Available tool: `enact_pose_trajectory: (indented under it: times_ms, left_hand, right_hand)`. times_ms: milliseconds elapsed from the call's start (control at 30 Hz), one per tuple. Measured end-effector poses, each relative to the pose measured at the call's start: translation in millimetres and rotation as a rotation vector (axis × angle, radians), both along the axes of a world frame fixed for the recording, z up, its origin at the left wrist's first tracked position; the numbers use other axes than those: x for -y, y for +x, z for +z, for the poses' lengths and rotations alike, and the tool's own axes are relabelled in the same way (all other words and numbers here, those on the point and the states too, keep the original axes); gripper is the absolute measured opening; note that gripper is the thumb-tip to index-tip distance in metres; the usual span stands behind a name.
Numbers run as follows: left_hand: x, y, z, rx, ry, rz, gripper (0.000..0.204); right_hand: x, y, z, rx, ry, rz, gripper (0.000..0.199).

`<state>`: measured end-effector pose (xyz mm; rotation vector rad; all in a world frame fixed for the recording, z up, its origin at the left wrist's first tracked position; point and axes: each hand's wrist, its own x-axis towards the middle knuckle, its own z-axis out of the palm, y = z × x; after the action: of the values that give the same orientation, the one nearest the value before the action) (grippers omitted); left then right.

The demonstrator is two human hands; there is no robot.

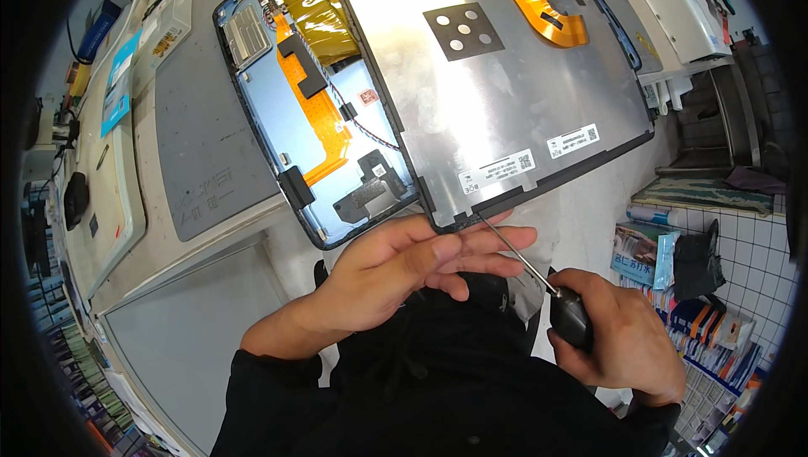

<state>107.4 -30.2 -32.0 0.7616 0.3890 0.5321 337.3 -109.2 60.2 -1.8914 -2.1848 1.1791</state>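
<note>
Screen panel (522, 95) with a shiny silver back sits askew over the right side of an open blue shell (261, 91), and both poke out past the front edge of the table (240, 231). On the silver back are an orange ribbon (532, 7), a dark square with five light dots (456, 50) and two white labels (497, 174). Inside the shell you can see a gold-wrapped block (311, 11), one more orange strip (313, 112) and thin wires. The left hand (396, 263) is at the panel's bottom left corner, palm turned up, with its fingers out long and a bit spread; I cannot tell how hard they push on it. The right hand (619, 331) has its fingers curled around the dark handle of a thin metal tool (571, 320). The tool's tip meets the panel's bottom edge, close to that corner and above the left fingers. A gray mat (210, 129) lies on the table, left of the shell. Far over to the right are a light blue packet (637, 259) and a black bag (699, 265).
</note>
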Motion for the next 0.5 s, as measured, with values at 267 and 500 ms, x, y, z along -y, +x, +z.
enact_pose_trajectory:
  times_ms: [267, 500]
  left_hand:
    - [0.5, 1.2, 0.7, -0.006, -0.009, 0.015, 0.051]
    - [0.6, 1.5, 0.6, -0.015, -0.009, 0.015, 0.054]
  right_hand:
    - [-1.5, 1.9, -0.5, -0.005, -0.006, 0.033, 0.052]
    - [-0.6, 1.6, -2.7, -0.015, 0.002, 0.024, 0.051]
